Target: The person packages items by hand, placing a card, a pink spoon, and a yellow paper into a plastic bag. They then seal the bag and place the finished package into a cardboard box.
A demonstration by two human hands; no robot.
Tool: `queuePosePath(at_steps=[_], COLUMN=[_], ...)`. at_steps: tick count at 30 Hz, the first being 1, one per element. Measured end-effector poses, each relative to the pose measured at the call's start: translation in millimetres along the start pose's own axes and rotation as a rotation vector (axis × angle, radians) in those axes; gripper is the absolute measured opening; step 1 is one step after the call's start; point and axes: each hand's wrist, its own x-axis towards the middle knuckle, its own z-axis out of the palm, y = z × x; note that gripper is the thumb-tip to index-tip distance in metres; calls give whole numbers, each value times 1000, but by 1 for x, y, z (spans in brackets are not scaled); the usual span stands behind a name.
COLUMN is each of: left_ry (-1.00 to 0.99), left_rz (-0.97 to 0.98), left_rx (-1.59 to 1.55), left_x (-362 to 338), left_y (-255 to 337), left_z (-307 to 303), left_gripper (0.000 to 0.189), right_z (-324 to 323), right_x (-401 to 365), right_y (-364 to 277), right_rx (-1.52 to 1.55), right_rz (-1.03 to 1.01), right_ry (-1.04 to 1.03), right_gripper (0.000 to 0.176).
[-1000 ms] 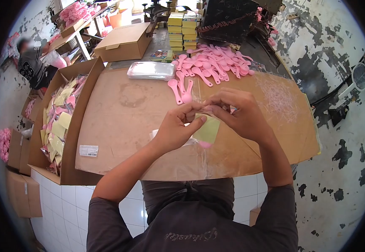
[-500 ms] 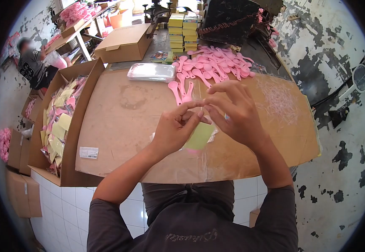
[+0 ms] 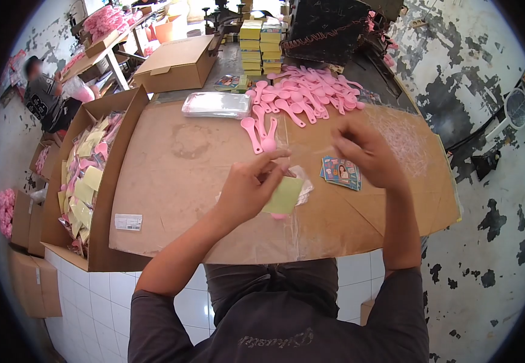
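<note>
At the bottom of the frame is the wearer's dark shirt [image 3: 274, 330], with a white tiled floor [image 3: 102, 296] to either side. Beyond it lies the cardboard-topped counter [image 3: 166, 193], a white label [image 3: 128, 222] near its left corner.

Over the middle of the counter, the left hand [image 3: 244, 189] has its thumb and fingers pinching the top of a green card [image 3: 284, 195]; a bit of pink [image 3: 279, 216] shows below it. Whitish plastic [image 3: 304, 186] lies just beyond the card's right side. Further right are some printed cards [image 3: 342, 173], overlapping on the counter.

The right hand [image 3: 368, 151] is above and beside these cards, its fingers curled in; blur makes it impossible to tell whether they pinch anything. To its right is a scatter of thin clear strips [image 3: 403, 145].

Along the left edge of the counter, an open carton [image 3: 114, 199] holds packets [image 3: 85, 181] of pink and pale yellow. A few pink spoons [image 3: 250, 130] lie beyond the left hand, near a larger spoon heap [image 3: 308, 94], with a stack of clear bags [image 3: 216, 105] to its left.

Farther off are a closed box [image 3: 181, 63], stacked yellow-edged cards [image 3: 251, 48] and, upper left, a seated person [image 3: 43, 97].
</note>
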Motion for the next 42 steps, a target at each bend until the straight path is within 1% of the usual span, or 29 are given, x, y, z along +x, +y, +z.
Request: queuePosePath(at_steps=[2,4,6,9,12,15,17,19,21,24,27,30,33,36,39,42], left_ry=[-6,4,31,25,25,70,91,95,84,78,32,-3,19,14,15,-17], left_rz=[-61,-101,-123,-99,-92,-134,-116,-93,-67,-133,-130,-166,-186,-205,-67,-83], left_rx=[-124,-188,-192,-201,-244,-375,-373,-363,-350,-424,-408,-374,-297,-274,-257,-209], left_x=[1,2,3,3,6,7,7,6,4,3,4,4,4,4,3,2], left_y=[-6,-8,-7,-5,-15,-15,-18,-21,-22,-19,-15,-19,-23,-22,-36,-38], left_z=[-2,-3,-1,1,3,7,12,13,13,9,4,3,4,3,3,-1], left_gripper=[34,34,34,33,31,27,26,26,25,25,27,27,23,22,20,20], right_z=[-50,-95,-127,-126,-123,-75,-29,12,48,65,58,52,54,55,53,49], right_x=[-24,-43,-47,-68,-83,-57,-41,-33,-24,-12,-5,-7,-9,-9,-7,-7], right_y=[12,61,102,130,146,105,66,41,34,40,55,52,63,72,80,86], right_rx=[248,610,312,-538,-1385,-729,-263,-148,35,296,397,456,457,491,498,469], right_rz=[190,132,229,205,148,-15,148,35,-28,93,134,155,144,78,-17,-7], right_ry=[-315,-228,194,421,615,579,272,9,-55,-135,-161,-122,-31,-28,-54,-97], right_gripper=[14,6,16,30,44,41,37,35,34,31,25,21,16,13,14,17])
